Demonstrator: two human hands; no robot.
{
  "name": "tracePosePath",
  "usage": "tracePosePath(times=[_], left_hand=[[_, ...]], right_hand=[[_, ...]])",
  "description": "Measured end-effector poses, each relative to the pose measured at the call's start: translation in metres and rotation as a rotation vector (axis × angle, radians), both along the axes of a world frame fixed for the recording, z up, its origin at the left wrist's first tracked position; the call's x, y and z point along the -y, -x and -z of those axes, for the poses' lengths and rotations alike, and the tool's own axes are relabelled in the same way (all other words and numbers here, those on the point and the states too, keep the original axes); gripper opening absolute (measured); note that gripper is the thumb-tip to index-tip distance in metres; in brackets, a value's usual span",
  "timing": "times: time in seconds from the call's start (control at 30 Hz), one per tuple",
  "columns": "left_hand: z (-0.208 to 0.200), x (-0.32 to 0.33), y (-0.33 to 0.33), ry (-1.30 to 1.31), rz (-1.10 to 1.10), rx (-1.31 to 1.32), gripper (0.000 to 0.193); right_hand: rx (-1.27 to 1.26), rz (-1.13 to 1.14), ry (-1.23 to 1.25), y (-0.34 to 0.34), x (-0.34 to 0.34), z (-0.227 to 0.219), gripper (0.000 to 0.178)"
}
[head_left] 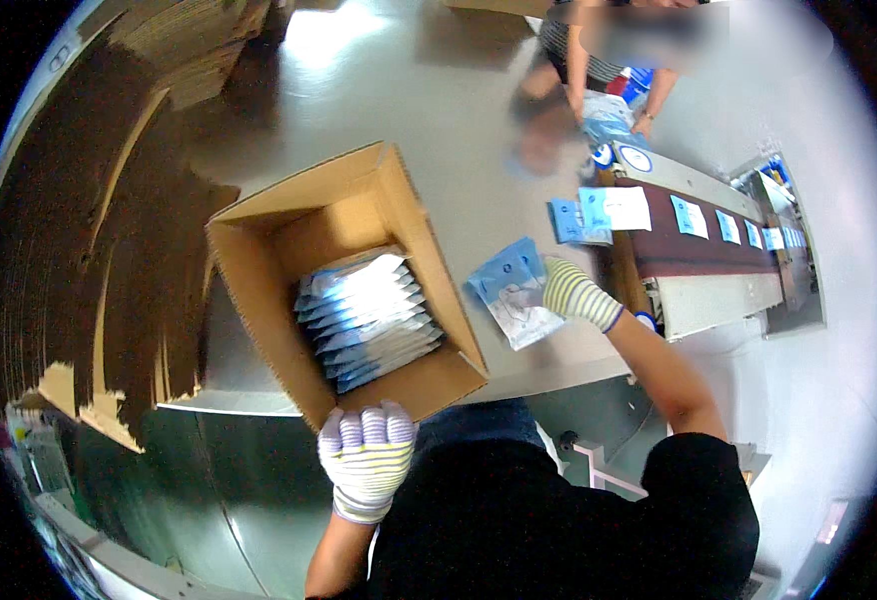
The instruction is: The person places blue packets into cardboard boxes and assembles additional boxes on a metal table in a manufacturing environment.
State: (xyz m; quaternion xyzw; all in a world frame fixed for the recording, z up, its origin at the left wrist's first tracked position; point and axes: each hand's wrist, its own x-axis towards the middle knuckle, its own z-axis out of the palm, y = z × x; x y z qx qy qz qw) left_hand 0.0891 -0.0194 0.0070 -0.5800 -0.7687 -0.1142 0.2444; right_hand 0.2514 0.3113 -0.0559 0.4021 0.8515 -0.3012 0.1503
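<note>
An open cardboard box [249,285] stands tilted on the table, with a row of several blue-and-white flat packets [374,320] stacked on edge inside. My left hand [367,455], in a striped knit glove, hooks its fingers over the box's near edge. To the right of the box, my gloved right hand [581,293] grips blue-and-white packets [519,295] by their right side, just above the table; the thumb is partly hidden and I cannot tell how many packets there are. Just beyond this hand, more packets [581,222] lie overlapped at the conveyor's end.
A conveyor [659,240] with a dark red belt carries several spaced packets [729,227] on the right. Across the metal table [439,130], another person's hands [644,125] handle blue packets. Stacked flattened cardboard [149,200] fills the left side.
</note>
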Motion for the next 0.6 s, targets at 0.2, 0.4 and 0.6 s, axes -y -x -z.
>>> tracePosePath(times=[0.2,0.4,0.6], left_hand=[[-0.006,-0.003,0.002,-0.009,0.027,0.020,0.016],[-0.008,-0.001,-0.005,0.029,0.028,0.006,0.017],[-0.011,0.003,-0.009,0.034,0.086,0.008,0.020]], right_hand=[[-0.672,-0.074,-0.081,0.006,0.003,-0.051,0.052],[-0.842,-0.824,-0.618,0.115,0.076,-0.186,0.051],[-0.186,-0.958,-0.922,0.210,0.121,-0.132,0.062]])
